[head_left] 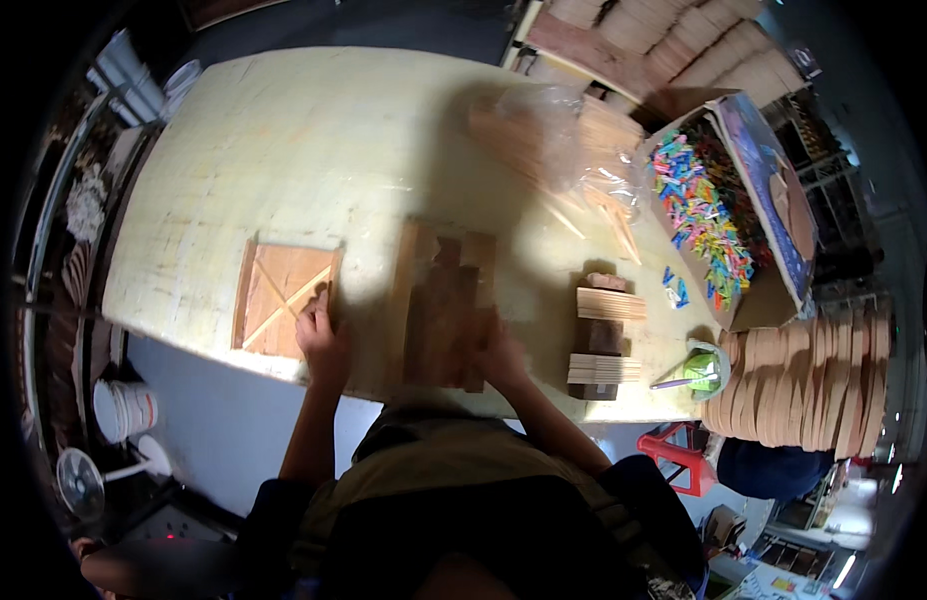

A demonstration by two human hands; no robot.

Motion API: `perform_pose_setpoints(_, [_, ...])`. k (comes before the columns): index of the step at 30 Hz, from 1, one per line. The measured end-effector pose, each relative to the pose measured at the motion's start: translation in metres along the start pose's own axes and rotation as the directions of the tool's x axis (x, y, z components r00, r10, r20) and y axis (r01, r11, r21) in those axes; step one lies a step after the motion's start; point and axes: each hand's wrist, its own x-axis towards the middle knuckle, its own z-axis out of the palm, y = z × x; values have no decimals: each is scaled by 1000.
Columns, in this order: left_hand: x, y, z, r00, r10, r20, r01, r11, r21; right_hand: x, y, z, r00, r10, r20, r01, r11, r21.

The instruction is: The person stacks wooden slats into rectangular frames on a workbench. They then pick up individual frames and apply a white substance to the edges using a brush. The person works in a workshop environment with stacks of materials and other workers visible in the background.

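Observation:
A square brown wooden panel (268, 285) lies on the table's left part, with two thin pale sticks (308, 290) crossed over it and a strip along its left side. My left hand (321, 335) is at the panel's right edge, its fingers curled and closed there. To the right, a taller wooden board (448, 310) with light strips along its long sides lies near the front edge, smeared by motion. Over the board's lower right side is my right hand (495, 350), too blurred to show its fingers or anything in them.
Stacks of thin wooden sticks (608, 303) rest on blocks at right. Behind them are sticks in a clear plastic bag (543, 130) and an open carton (773, 200) with colourful small clips. A green-lined cup (703, 370) stands near stacked wooden pieces (798, 385). A red stool (683, 460) is below.

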Motion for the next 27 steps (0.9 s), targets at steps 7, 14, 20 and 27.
perform_pose_setpoints(7, [-22,35,74,976,171,136,-160,983,-85,92,28,-87,935,-74,-348,156,965,213])
perform_pose_setpoints(14, [-12,70,37,910,-71,408,196,942,-273,270,17,-150,623,86,-778,314,883,349])
perform_pose_setpoints(20, [-30,28,72,905,57,421,-37,998,-56,362,10,-146,697,49,-716,-211,968,-139])
perform_pose_setpoints(27, [-51,-44,101,786,541,300,-605,569,558,386,8,-108,722,381,-577,-69,870,488])
